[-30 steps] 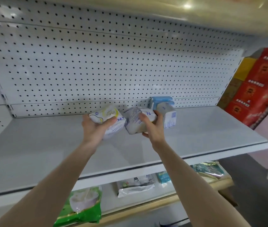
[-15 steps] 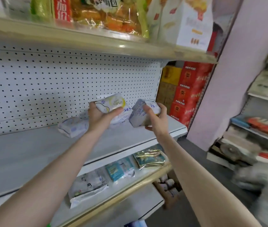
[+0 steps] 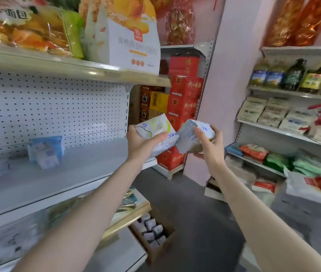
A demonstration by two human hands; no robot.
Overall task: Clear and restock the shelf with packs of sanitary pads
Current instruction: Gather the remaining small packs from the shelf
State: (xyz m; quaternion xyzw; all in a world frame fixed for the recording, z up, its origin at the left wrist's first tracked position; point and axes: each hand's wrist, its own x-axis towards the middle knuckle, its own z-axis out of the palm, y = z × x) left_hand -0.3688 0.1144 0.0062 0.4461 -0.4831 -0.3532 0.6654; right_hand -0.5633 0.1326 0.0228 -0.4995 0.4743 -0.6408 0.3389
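White-yellow pack (image 3: 153, 127): held in the air just off the right end of the shelf (image 3: 89, 167), in front of red cartons (image 3: 185, 89). Left hand (image 3: 143, 147) grips it, thumb across the top face, fingers curled beneath. Long axis slopes from upper left to lower right; the "ABC" end points right.

Grey pack (image 3: 190, 137): gripped by the right hand (image 3: 209, 149), thumb on the near face, fingers round the far side. Long axis rises toward the upper right.

The packs' near corners meet; contact not confirmed.

Blue packs (image 3: 46, 148): on the shelf against the pegboard (image 3: 57, 107), well left of both hands, blurred.
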